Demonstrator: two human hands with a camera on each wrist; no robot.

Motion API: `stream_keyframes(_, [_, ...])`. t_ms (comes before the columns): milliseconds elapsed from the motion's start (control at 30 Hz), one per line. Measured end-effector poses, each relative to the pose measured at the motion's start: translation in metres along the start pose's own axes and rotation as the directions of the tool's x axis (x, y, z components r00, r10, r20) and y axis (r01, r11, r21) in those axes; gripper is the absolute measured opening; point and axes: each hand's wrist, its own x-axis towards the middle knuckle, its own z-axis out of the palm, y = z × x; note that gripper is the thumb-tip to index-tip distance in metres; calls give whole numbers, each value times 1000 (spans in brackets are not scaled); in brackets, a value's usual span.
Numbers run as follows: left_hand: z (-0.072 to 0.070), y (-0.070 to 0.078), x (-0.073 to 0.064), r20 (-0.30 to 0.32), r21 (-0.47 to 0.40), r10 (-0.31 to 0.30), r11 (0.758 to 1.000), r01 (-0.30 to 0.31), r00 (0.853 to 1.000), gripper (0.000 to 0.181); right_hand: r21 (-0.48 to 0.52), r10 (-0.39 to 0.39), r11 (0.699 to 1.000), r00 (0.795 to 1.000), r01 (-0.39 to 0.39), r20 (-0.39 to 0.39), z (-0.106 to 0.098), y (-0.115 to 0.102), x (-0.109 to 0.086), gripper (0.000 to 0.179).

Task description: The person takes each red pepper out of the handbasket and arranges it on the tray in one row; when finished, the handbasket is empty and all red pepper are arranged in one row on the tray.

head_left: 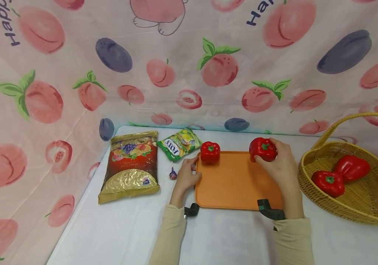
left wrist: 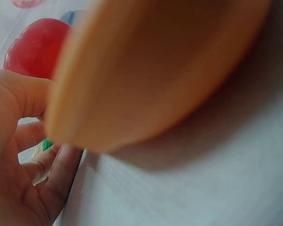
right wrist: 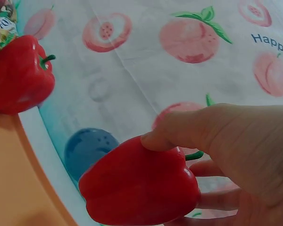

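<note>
My right hand (head_left: 282, 163) grips a red bell pepper (head_left: 263, 149) with a green stem, thumb on one side and fingers on the other. In the right wrist view, this pepper (right wrist: 139, 186) lies sideways in the grasp. The held pepper is over the back right part of an orange tray (head_left: 235, 184). At the tray's left edge, my left hand (head_left: 187, 176) holds the rim between thumb and fingers; the left wrist view shows the tray wall (left wrist: 94, 94) close up. A second red bell pepper (head_left: 210, 152) sits at the tray's back left corner, near the left fingertips.
On the right stands a yellow wicker basket (head_left: 374, 213) with two red bell peppers (head_left: 328, 183) inside. To the left lie a large candy bag (head_left: 130, 167), a green FOX'S candy packet (head_left: 179, 144) and a small wrapped lollipop (head_left: 173, 174). A fruit-print cloth (head_left: 182, 73) hangs behind the table.
</note>
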Motion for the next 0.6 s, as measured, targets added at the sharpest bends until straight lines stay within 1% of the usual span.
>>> stream_keyframes(267, [0,0,-1,-8,1,12,1000,-12,1000,63,-8,-9,1000,999,9,36,20,-3,6,79])
stream_keyframes(600, [0,-2,0,-2,3,17,1000,-17,1000,64,-10,34,999,995,-34,95,42,-5,14,80])
